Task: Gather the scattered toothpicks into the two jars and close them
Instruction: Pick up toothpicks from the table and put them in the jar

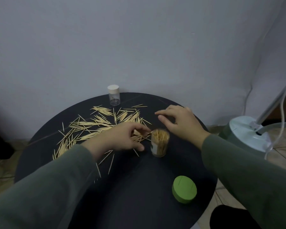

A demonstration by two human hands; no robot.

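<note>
An open jar [160,144], packed with toothpicks, is observed right of the table [122,204] centre. The left hand [124,138] is seen pinching a small bunch at its rim. The right hand [180,123] hovers beside it, fingers loosely spread, nothing held. Scattered toothpicks [96,126] lie toward 10 o'clock; a capped jar [114,95] stands at 12; a green lid [184,189] rests at 5.
</note>
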